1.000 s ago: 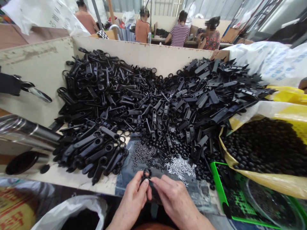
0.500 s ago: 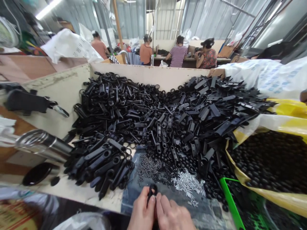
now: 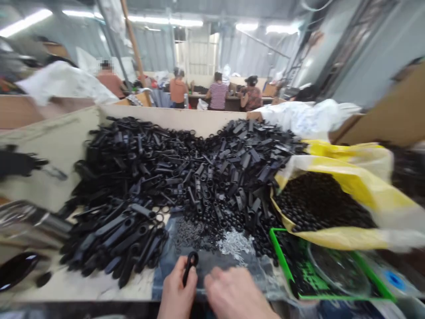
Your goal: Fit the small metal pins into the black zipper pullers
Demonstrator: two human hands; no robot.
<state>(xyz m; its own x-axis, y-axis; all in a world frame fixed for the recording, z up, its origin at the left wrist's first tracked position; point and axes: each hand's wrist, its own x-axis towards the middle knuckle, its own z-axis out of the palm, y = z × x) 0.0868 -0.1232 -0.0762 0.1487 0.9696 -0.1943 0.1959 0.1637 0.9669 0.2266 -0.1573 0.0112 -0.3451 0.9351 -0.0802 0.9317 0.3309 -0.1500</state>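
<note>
At the bottom edge my left hand (image 3: 177,292) is closed round a black plastic piece with a ring end (image 3: 190,265), held upright. My right hand (image 3: 232,294) sits just to its right, back of the hand up, fingers curled and blurred; what they hold, if anything, does not show. Just beyond the hands lie a small heap of dark screws (image 3: 191,232) and a heap of silvery pins (image 3: 236,241) on a plastic sheet. Behind them rises a large pile of black plastic handle parts (image 3: 172,177).
A yellow bag of small black beads (image 3: 318,201) lies at right above a green tray (image 3: 282,261). A metal tube (image 3: 29,219) is at left. A beige board wall (image 3: 49,141) backs the bench. Several people sit working at a far table (image 3: 219,93).
The view has tilted upward and blurred, showing more of the room. My hands have come slightly apart; the black piece stays in my left hand.
</note>
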